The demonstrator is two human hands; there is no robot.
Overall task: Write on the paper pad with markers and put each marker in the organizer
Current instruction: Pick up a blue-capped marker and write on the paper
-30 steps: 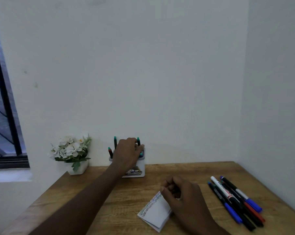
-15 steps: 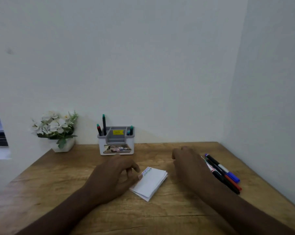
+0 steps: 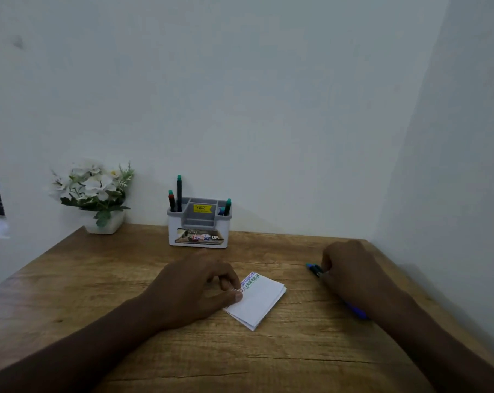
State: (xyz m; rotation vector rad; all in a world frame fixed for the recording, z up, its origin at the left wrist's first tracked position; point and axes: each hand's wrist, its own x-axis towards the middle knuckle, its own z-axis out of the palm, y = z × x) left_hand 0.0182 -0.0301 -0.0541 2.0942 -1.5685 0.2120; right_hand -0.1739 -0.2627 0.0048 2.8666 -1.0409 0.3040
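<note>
Paper pad lies mid-desk, its near corner pinned by the left hand's fingertips. Right hand, well apart, curls over loose markers. Organizer stands behind. Likely next: lift one marker, uncap, write.

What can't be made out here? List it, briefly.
- Markers on the table: head view, mostly covered by the right hand; count and grip unclear.
- Writing on the paper pad: too small to read; left hand covers its near corner.
- Organizer label: blurred.
</note>
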